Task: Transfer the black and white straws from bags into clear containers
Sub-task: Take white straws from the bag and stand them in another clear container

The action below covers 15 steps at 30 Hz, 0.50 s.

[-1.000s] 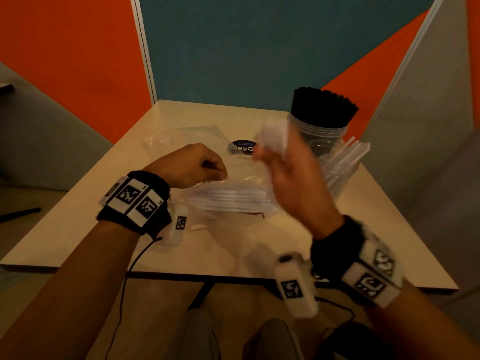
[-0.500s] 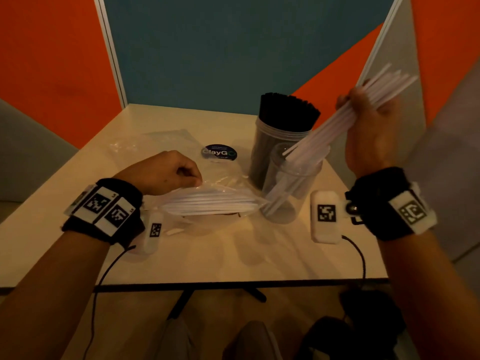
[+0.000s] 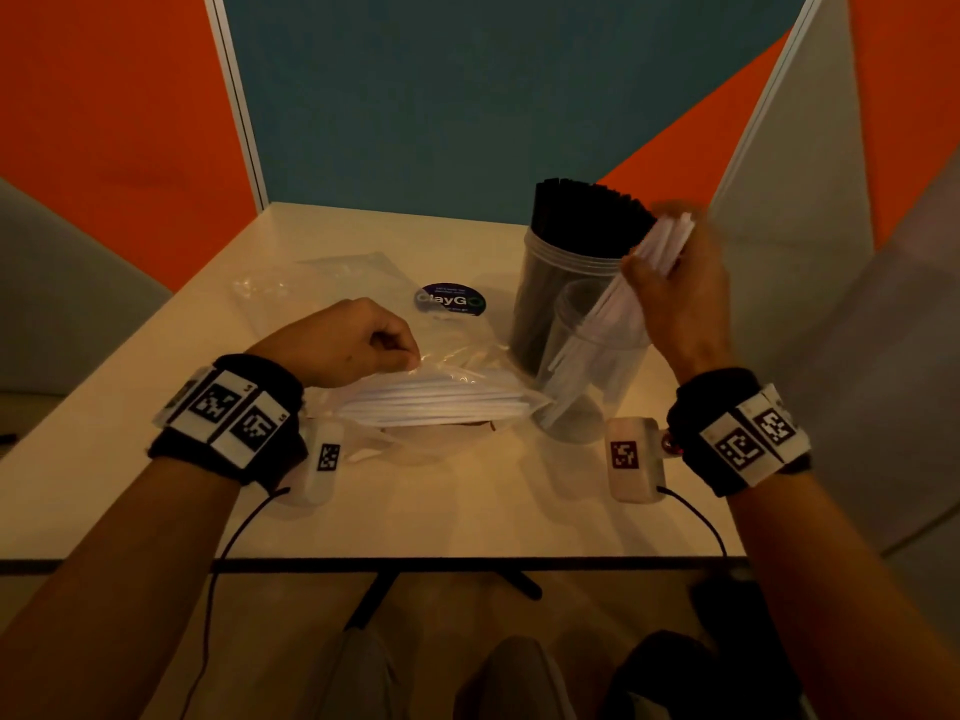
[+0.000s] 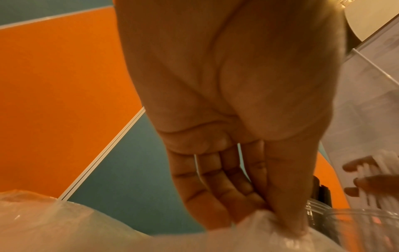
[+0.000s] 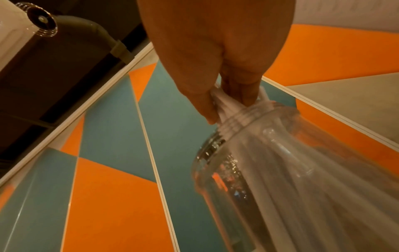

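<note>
My right hand (image 3: 675, 298) grips a bundle of white straws (image 3: 660, 252), their lower ends down inside the near clear container (image 3: 597, 356); the right wrist view shows my fingers (image 5: 241, 92) curled round the white straws (image 5: 222, 102) at the clear container's (image 5: 259, 162) mouth. Behind it stands a second clear container (image 3: 550, 283) full of black straws (image 3: 587, 210). My left hand (image 3: 353, 340) pinches the top edge of a clear bag (image 3: 457, 366) lying on the table, with more white straws (image 3: 436, 402) inside. In the left wrist view my fingers (image 4: 226, 196) pinch the bag (image 4: 259, 235).
An empty clear bag (image 3: 322, 283) lies at the back left of the pale table (image 3: 467, 511). A round dark sticker (image 3: 450, 299) sits mid-table. Orange, teal and grey partition walls close in the table's far sides. The table's front edge is near my wrists.
My right hand pulled a bundle of white straws from the bag, lifted it to the right and has lowered it, ends first, into the near container. My left hand has kept hold of the bag.
</note>
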Motion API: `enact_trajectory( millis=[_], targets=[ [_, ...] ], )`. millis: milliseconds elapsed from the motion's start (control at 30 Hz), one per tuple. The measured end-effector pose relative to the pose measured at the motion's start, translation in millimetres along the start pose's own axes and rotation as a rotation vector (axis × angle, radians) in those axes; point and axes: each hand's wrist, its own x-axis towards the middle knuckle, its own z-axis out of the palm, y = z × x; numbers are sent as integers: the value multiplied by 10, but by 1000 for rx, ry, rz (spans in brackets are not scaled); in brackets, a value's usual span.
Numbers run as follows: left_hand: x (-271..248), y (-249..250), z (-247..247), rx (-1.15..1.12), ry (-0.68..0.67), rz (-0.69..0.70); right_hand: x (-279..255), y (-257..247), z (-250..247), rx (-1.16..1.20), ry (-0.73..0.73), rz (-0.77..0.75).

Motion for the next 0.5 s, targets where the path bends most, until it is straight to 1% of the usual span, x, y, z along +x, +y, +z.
enact_trajectory(
  millis=[67,100,167,233,333,433,500],
  targets=[
    [1,-6,6,2,-2,3,-14,27,2,-145,36,-19],
    [3,-11,9,1,-1,5,-17,44,5,-173,60,-26],
    [10,-19,12,1,2,5,-17,39,3,-157,93,-79],
    [12,-25,19,-6,7,5,-17,41,1,-172,56,-125],
    [15,-36,34,-28,2,22,-46,37,18,-217,-102,-32],
    [14,-46,53,-40,5,20,-49,7,8,-144,-97,-29],
    [11,-56,57,-44,10,19,-60,-23,7,-113,-36,-63]
  ],
)
